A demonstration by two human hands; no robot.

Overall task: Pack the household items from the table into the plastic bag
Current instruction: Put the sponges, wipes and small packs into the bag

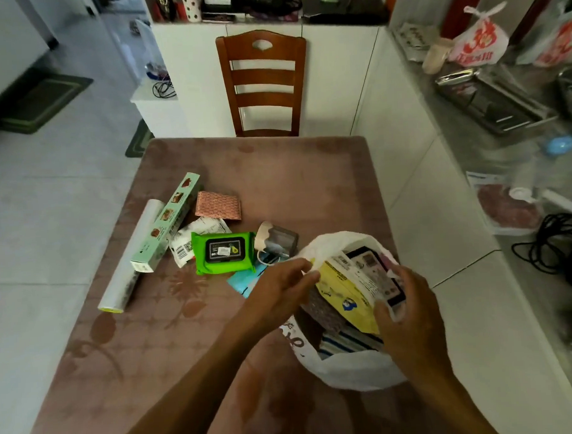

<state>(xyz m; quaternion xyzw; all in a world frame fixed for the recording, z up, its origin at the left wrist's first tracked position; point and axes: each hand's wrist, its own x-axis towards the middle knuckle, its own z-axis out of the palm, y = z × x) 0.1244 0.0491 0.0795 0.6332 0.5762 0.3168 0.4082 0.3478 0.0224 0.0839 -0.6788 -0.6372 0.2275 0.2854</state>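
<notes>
A white plastic bag [350,371] stands open on the table's right side, holding a yellow packet [338,293], a pink-edged pack and striped cloth. My left hand [278,289] pinches the bag's left rim. My right hand [410,316] grips the yellow packet and the pack behind it inside the bag. On the table lie a green wipes pack [225,252], a long mint box [168,222], a foil roll [132,259], a pink patterned sponge [218,206], a white sachet [187,240], a small grey cup-like item [275,238] and a blue packet [244,279].
The brown table [153,354] has a wooden chair [264,83] at its far end. A white counter [461,274] runs along the right, crowded with bags, trays and black cables. Tiled floor lies to the left.
</notes>
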